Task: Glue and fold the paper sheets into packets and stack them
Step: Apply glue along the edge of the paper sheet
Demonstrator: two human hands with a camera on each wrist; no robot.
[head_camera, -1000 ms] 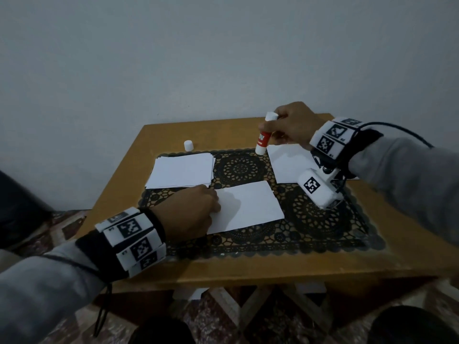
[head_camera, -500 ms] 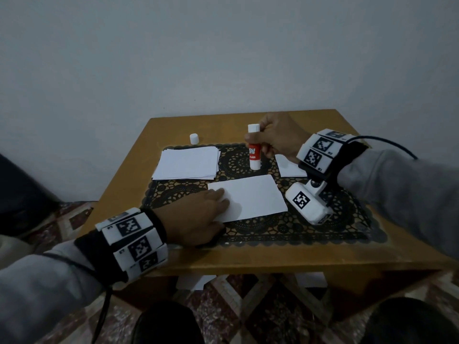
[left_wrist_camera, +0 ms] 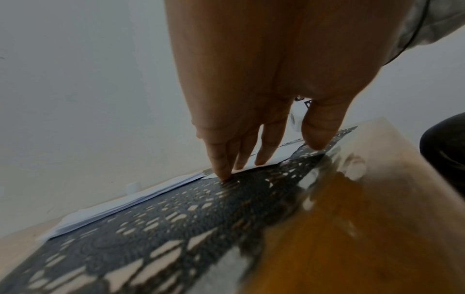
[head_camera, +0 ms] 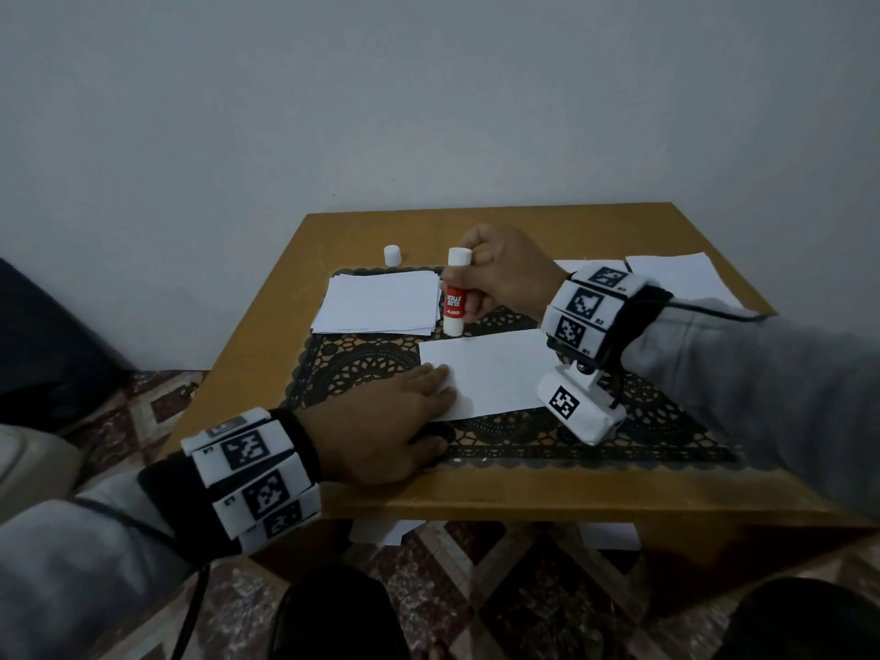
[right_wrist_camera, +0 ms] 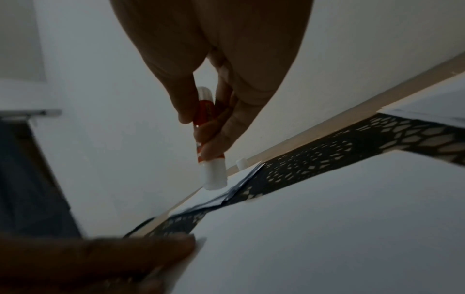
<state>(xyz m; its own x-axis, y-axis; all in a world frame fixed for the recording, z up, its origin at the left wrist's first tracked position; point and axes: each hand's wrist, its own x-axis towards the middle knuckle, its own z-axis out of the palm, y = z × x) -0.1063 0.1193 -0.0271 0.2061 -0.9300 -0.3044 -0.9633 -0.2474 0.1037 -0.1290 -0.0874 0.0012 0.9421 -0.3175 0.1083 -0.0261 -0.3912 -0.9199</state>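
Observation:
A single white paper sheet lies on the black lace mat in the middle of the table. My left hand lies flat with straight fingers pressing the sheet's left edge. My right hand grips a red and white glue stick upright, tip down, just above the sheet's far left corner. In the right wrist view the glue stick hangs over the sheet, its tip a little above the paper. A stack of white sheets lies at the back left.
The glue stick's white cap stands on the wooden table behind the stack. More white sheets lie at the back right, partly behind my right wrist. The wall is close behind the table.
My right hand has carried the glue stick leftward and toward me, from beside the right-hand sheets to the middle sheet's far left corner. My left hand has stayed on the sheet's left edge.

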